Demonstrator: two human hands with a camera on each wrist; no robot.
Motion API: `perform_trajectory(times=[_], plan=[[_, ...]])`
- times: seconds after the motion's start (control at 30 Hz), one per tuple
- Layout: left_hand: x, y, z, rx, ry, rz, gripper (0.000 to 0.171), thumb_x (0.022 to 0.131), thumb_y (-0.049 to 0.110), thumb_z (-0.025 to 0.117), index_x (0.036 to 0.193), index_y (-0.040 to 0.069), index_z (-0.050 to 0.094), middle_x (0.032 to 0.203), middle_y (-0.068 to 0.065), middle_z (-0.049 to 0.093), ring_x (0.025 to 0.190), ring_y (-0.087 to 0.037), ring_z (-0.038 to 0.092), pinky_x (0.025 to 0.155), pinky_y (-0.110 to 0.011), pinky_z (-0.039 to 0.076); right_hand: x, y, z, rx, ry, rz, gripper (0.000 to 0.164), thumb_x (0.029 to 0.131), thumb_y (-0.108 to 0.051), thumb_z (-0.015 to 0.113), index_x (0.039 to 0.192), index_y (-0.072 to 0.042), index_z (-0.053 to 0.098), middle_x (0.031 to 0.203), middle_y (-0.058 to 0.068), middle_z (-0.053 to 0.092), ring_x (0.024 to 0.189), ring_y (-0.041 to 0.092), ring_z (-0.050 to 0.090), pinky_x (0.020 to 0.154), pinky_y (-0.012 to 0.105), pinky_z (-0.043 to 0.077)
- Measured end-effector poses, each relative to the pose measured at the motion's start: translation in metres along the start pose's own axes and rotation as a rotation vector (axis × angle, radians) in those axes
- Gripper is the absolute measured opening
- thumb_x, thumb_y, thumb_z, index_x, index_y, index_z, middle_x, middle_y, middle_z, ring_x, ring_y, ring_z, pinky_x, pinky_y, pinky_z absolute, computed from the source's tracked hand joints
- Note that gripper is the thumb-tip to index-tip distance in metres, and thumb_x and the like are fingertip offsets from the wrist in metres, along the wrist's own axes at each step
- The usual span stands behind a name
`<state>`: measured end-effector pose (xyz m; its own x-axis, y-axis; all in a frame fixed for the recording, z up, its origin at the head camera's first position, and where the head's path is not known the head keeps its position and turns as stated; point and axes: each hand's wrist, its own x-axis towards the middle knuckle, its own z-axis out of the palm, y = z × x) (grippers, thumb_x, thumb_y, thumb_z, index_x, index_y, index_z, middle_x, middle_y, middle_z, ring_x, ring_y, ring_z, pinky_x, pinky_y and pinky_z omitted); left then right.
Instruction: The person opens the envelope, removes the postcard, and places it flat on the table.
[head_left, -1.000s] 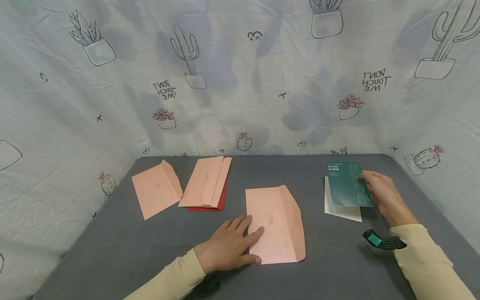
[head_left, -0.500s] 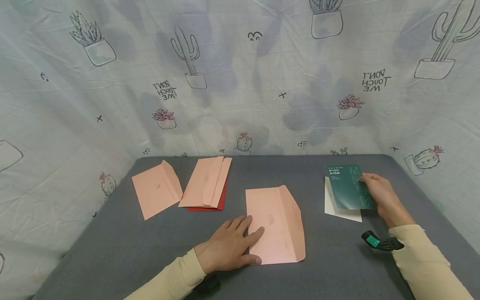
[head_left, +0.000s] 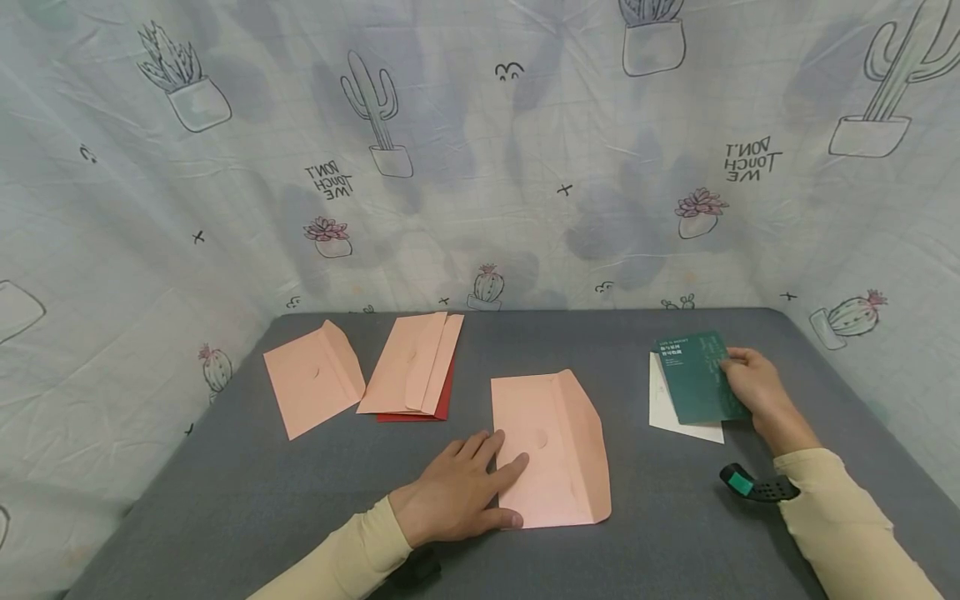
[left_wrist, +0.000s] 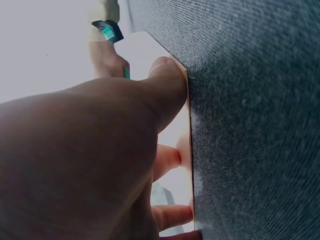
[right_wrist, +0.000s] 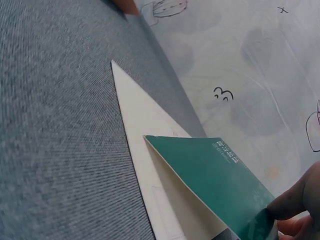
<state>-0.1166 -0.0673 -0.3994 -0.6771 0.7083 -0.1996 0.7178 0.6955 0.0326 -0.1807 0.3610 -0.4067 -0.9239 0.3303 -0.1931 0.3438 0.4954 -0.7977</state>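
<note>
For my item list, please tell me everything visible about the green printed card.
The dark green rectangular paper-like card has small white printing near its upper left corner, fainter lettering elsewhere and a cream underside. The right hand pinches its right side, holding it tilted over a cream paper sheet, which it partly covers. I cannot tell whether the two touch.

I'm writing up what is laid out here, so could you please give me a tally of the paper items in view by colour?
Pink envelopes: 3
Green card: 1
White card, partly covered by the green one: 1
Red piece, mostly hidden under a pink envelope: 1
Total visible: 6
</note>
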Motion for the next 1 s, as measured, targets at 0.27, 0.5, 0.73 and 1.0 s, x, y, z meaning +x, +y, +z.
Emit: perform_trajectory(times=[0.27, 0.5, 0.73, 1.0], plan=[[0.0009, -0.0002, 0.0012, 0.006, 0.000, 0.000, 0.072, 0.096, 0.066, 0.052, 0.157, 0.032, 0.037, 0.161, -0.012, 0.039, 0.145, -0.031, 0.041, 0.114, -0.050, 0.040, -0.0013, -0.0003, -0.0001, -0.044, -0.008, 0.018, 0.059, 0.107, -0.021, 0.022, 0.156, 0.012, 0.016, 0.155, 0.043, 0.020, 0.132, 0.055, 0.038, 0.095, 0.060, 0.045], [0.0013, -0.0002, 0.0014, 0.002, 0.001, -0.002, 0.072, 0.096, 0.066, 0.052, 0.157, 0.032, 0.037, 0.161, -0.012, 0.039, 0.145, -0.031, 0.041, 0.114, -0.050, 0.040, -0.0004, 0.0001, 0.0001, -0.102, -0.034, 0.020, 0.068, 0.107, -0.032, 0.032, 0.154, 0.014, 0.017, 0.151, 0.043, 0.027, 0.117, 0.046, 0.052, 0.081, 0.045, 0.053], [0.0012, -0.0003, 0.0013, 0.002, 0.006, -0.004, 0.072, 0.096, 0.066, 0.052, 0.157, 0.032, 0.037, 0.161, -0.013, 0.039, 0.146, -0.032, 0.040, 0.114, -0.050, 0.040, 0.0026, 0.0003, 0.0026, -0.216, -0.023, 0.002, 0.078, 0.103, -0.034, 0.045, 0.151, 0.020, 0.016, 0.144, 0.047, 0.033, 0.099, 0.036, 0.059, 0.060, 0.028, 0.050], [0.0005, -0.0002, 0.0015, -0.011, -0.002, -0.003, 0.072, 0.095, 0.066, 0.052, 0.157, 0.032, 0.037, 0.161, -0.012, 0.038, 0.146, -0.032, 0.040, 0.114, -0.051, 0.040, -0.0006, -0.0012, 0.0019, -0.414, -0.024, -0.058, 0.076, 0.102, -0.036, 0.044, 0.146, 0.023, 0.026, 0.143, 0.048, 0.034, 0.113, 0.050, 0.051, 0.081, 0.053, 0.051]])
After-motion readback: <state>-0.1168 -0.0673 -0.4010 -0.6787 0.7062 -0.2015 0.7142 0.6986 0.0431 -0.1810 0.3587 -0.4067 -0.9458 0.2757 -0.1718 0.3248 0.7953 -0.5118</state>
